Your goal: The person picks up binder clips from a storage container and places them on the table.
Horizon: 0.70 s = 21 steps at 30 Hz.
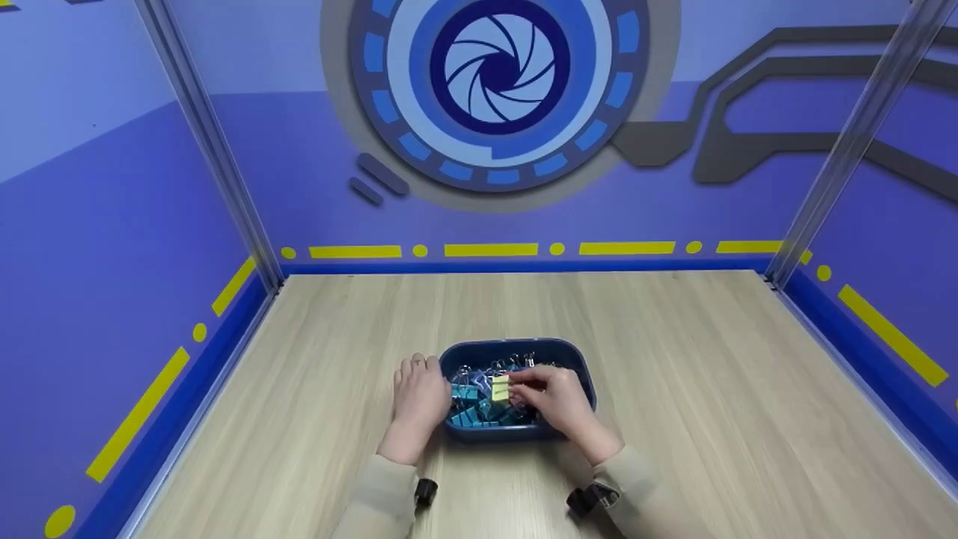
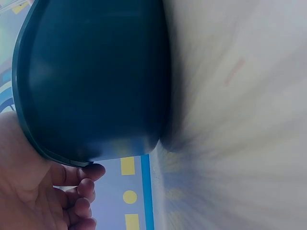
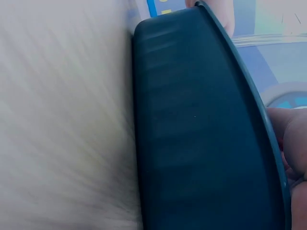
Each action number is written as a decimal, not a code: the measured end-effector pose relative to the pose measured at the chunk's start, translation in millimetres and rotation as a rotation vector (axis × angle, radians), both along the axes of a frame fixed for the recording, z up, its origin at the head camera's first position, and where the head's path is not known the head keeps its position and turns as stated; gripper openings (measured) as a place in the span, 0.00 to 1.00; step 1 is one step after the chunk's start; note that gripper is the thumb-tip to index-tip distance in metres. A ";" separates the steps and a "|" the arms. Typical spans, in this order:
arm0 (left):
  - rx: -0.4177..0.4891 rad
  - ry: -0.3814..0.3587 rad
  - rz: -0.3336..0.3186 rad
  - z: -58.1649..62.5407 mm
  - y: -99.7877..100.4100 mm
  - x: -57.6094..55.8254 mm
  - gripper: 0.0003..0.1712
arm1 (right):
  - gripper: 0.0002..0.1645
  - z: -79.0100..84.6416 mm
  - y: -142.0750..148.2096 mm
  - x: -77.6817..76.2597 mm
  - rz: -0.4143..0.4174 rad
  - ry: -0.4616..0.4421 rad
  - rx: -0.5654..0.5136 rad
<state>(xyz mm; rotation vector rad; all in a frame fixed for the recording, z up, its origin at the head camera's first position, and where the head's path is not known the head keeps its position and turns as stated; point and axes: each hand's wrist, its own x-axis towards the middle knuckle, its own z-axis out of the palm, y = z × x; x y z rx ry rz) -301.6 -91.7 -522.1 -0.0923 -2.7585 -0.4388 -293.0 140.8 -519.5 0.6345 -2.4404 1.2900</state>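
A dark blue plastic bin [image 1: 516, 433] stands on the table, holding a heap of binder clips [image 1: 468, 414], many teal, with silver wire handles. At its left end my left hand [image 1: 420, 393] holds the rim, and in the left wrist view its curled fingers [image 2: 86, 187] show beside the rim. Over the heap, my right hand [image 1: 560, 397] pinches a yellow binder clip [image 1: 501, 389] between thumb and fingertips. In the right wrist view the bin's long wall [image 3: 201, 120] hides most of that hand.
The bin rests on a light wood-grain table [image 1: 673, 359]. Blue printed panels [image 1: 479, 224] enclose the back and both sides, joined at the corners by metal posts [image 1: 217, 142]. Black wrist straps [image 1: 591, 498] sit on both forearms.
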 end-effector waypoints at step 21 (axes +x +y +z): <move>-0.023 0.030 -0.005 0.9 0.6 1.5 0.15 | 0.10 27.8 46.1 -10.2 -0.103 -0.165 -0.185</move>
